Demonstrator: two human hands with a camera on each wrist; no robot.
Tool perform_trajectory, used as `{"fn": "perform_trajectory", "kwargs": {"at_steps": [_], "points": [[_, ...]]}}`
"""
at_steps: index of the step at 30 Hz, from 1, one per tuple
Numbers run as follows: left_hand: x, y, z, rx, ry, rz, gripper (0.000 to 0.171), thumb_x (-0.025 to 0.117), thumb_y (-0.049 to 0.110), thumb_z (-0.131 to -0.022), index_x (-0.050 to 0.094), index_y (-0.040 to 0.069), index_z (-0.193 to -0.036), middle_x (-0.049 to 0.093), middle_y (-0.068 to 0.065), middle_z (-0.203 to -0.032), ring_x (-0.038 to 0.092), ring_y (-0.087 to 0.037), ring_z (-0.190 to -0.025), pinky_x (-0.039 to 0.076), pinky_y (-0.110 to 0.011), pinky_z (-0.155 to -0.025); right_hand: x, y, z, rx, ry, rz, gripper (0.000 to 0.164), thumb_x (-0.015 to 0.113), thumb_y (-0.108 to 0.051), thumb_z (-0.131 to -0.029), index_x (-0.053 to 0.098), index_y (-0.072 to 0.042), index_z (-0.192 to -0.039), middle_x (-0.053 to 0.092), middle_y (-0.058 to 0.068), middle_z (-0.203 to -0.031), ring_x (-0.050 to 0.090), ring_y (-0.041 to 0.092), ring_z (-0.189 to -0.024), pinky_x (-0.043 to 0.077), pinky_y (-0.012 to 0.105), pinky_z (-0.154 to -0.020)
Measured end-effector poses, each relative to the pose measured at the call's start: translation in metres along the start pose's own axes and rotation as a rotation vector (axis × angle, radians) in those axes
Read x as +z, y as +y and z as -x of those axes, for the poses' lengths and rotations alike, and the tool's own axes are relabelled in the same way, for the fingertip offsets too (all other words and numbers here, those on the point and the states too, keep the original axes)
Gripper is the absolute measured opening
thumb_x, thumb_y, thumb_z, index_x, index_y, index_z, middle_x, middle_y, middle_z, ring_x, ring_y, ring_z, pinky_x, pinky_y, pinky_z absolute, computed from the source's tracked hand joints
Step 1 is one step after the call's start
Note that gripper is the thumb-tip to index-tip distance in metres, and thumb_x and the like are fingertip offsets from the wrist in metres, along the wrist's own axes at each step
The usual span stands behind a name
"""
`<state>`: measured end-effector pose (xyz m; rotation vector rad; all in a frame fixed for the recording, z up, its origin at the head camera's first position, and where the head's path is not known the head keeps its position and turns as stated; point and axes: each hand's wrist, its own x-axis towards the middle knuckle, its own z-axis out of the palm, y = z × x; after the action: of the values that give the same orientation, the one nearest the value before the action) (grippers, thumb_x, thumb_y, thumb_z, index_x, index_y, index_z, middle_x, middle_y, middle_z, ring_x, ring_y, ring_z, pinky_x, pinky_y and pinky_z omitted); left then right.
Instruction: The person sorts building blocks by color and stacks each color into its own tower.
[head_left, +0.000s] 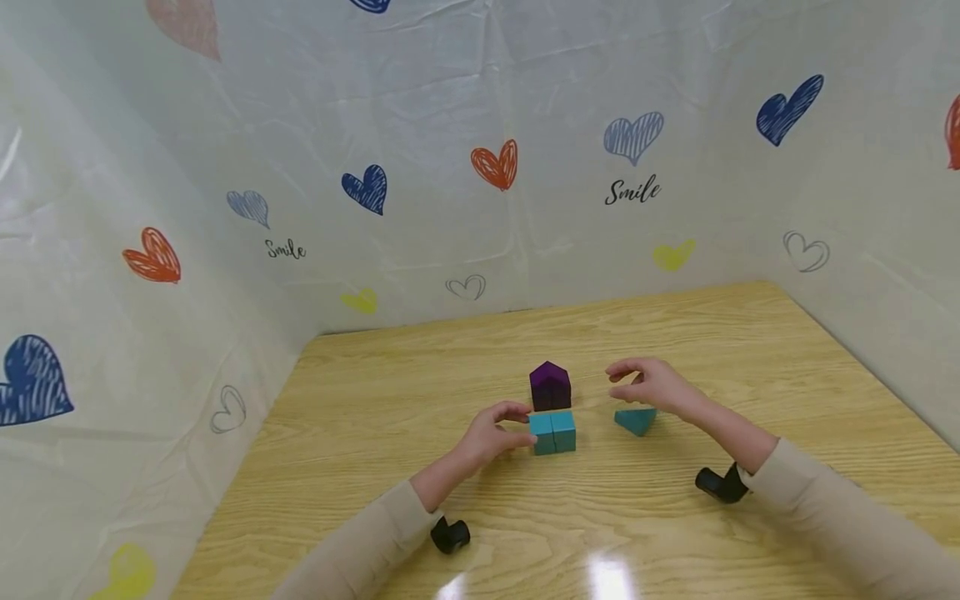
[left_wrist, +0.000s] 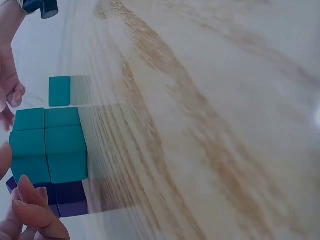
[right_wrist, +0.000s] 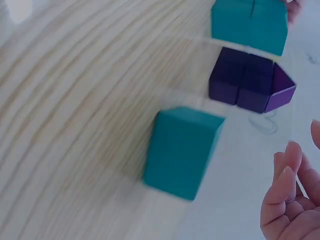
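Observation:
In the head view my left hand (head_left: pixel 492 433) is at the left end of two teal blocks (head_left: pixel 553 433) that stand together with a thin seam. Its thumb and fingertips hold the left block at its edge. Fingers (left_wrist: pixel 30 200) of that hand overlap the lower corner of the teal blocks in the left wrist view. My right hand (head_left: pixel 654 385) is just above and behind a teal wedge-shaped block (head_left: pixel 636 421). Its fingers are loosely bent, with nothing between them. In the right wrist view that wedge (right_wrist: pixel 182 155) lies beside the hand, apart from the fingers.
Behind the teal blocks is a purple house-shaped group of blocks (head_left: pixel 551 386) with a pointed top. Everything rests on a light wooden table (head_left: pixel 420 383). A white sheet (head_left: pixel 420 250) printed with hearts hangs behind and along the sides. Black wrist mounts (head_left: pixel 450 535) hang beneath both sleeves.

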<state>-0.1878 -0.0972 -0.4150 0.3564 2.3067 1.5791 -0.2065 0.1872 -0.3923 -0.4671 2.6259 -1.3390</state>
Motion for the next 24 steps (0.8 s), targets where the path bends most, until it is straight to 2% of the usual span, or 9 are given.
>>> {"fn": "perform_trajectory", "kwargs": {"at_steps": [2, 5, 8, 10, 13, 16, 24], "points": [[-0.001, 0.008, 0.006, 0.001, -0.006, 0.009, 0.038, 0.067, 0.006, -0.082, 0.056, -0.005, -0.116, 0.058, -0.021, -0.112, 0.05, -0.011, -0.068, 0.049, -0.044, -0.074, -0.004, 0.007, 0.002, 0.006, 0.008, 0.027, 0.043, 0.062, -0.016, -0.087, 0.052, 0.011, -0.119, 0.056, 0.026, -0.109, 0.06, 0.023, -0.075, 0.049, 0.032, -0.066], [-0.001, 0.013, 0.012, 0.006, -0.009, 0.021, 0.035, 0.066, 0.007, -0.083, 0.056, -0.005, -0.115, 0.058, -0.022, -0.113, 0.051, -0.01, -0.069, 0.048, -0.046, -0.076, -0.007, 0.017, 0.007, -0.04, 0.012, 0.118, 0.037, 0.064, -0.013, -0.085, 0.057, 0.011, -0.113, 0.059, 0.023, -0.102, 0.056, 0.017, -0.069, 0.046, 0.028, -0.061], [-0.001, 0.012, 0.012, 0.007, -0.005, 0.022, 0.033, 0.065, 0.007, -0.084, 0.057, -0.005, -0.113, 0.058, -0.022, -0.113, 0.051, -0.009, -0.07, 0.048, -0.047, -0.076, -0.007, 0.023, 0.012, -0.122, -0.009, 0.298, 0.029, 0.067, -0.011, -0.082, 0.062, 0.006, -0.105, 0.061, 0.014, -0.094, 0.052, 0.013, -0.068, 0.044, 0.025, -0.059], [-0.002, 0.012, 0.012, 0.007, -0.003, 0.021, 0.032, 0.065, 0.008, -0.084, 0.057, -0.005, -0.113, 0.058, -0.023, -0.113, 0.051, -0.009, -0.07, 0.048, -0.046, -0.076, -0.005, 0.027, 0.015, -0.182, -0.03, 0.432, 0.025, 0.068, -0.012, -0.081, 0.065, 0.002, -0.1, 0.061, 0.007, -0.091, 0.053, 0.013, -0.071, 0.045, 0.025, -0.06], [-0.002, 0.012, 0.013, -0.001, -0.005, 0.025, 0.032, 0.065, 0.008, -0.085, 0.057, -0.005, -0.113, 0.057, -0.023, -0.114, 0.05, -0.01, -0.068, 0.048, -0.044, -0.074, -0.002, 0.031, 0.017, -0.237, -0.048, 0.577, 0.022, 0.072, -0.017, -0.078, 0.067, -0.004, -0.095, 0.059, 0.0, -0.088, 0.056, 0.012, -0.073, 0.047, 0.025, -0.061], [-0.002, 0.012, 0.013, -0.007, -0.011, 0.026, 0.033, 0.065, 0.009, -0.085, 0.057, -0.004, -0.114, 0.057, -0.022, -0.114, 0.049, -0.01, -0.067, 0.048, -0.043, -0.073, 0.001, 0.033, 0.019, -0.255, -0.041, 0.633, 0.021, 0.074, -0.02, -0.076, 0.069, -0.007, -0.091, 0.058, -0.003, -0.086, 0.056, 0.01, -0.072, 0.047, 0.026, -0.061], [-0.002, 0.013, 0.013, -0.005, -0.009, 0.017, 0.033, 0.064, 0.01, -0.085, 0.057, -0.004, -0.114, 0.057, -0.022, -0.115, 0.05, -0.011, -0.069, 0.048, -0.044, -0.074, 0.004, 0.031, 0.021, -0.26, -0.026, 0.657, 0.02, 0.073, -0.021, -0.076, 0.068, -0.007, -0.09, 0.055, -0.003, -0.084, 0.056, 0.009, -0.07, 0.047, 0.025, -0.06]]}}
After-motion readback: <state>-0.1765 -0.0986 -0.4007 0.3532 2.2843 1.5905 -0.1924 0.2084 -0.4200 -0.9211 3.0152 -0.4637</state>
